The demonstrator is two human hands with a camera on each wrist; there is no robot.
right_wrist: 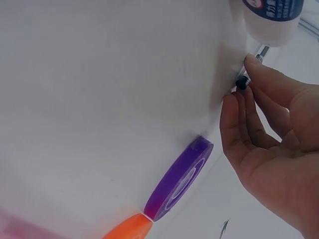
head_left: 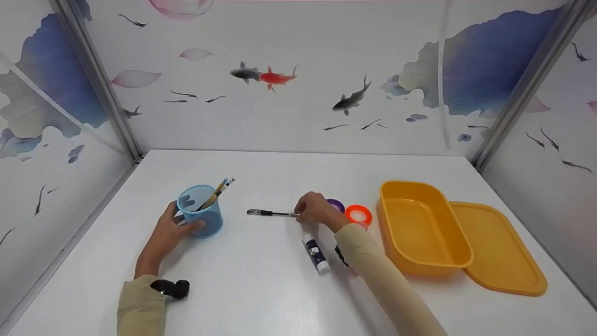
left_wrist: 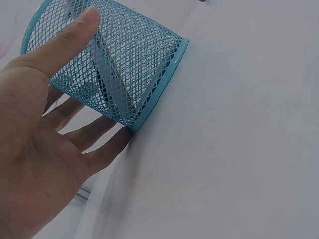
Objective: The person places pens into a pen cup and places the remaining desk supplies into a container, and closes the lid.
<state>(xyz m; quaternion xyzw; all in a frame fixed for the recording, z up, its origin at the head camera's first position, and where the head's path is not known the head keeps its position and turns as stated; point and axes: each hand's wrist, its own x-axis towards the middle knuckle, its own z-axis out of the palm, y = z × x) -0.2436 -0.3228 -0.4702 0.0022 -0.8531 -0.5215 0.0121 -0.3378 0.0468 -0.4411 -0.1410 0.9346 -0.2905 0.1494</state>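
A light blue mesh pen cup [head_left: 208,223] stands at the left of the table, with pencils and brushes [head_left: 213,196] leaning in it. My left hand [head_left: 164,237] grips its side, thumb in front and fingers round the back, as the left wrist view also shows. Near the middle, a pen [head_left: 272,213] with a black grip lies flat, pointing left. Thumb and fingers of my right hand [head_left: 318,209] pinch its right end; in the right wrist view the pen's dark end [right_wrist: 242,82] shows between them. Just in front of that hand lies a white glue stick [head_left: 315,254] with a dark label.
Purple tape [head_left: 336,204] and orange tape [head_left: 358,214] lie right of my right hand. An open yellow box [head_left: 424,228] stands further right, its lid [head_left: 506,252] beside it. Something black [head_left: 341,255] is partly hidden by the right sleeve. Printed panels [head_left: 298,126] enclose the table.
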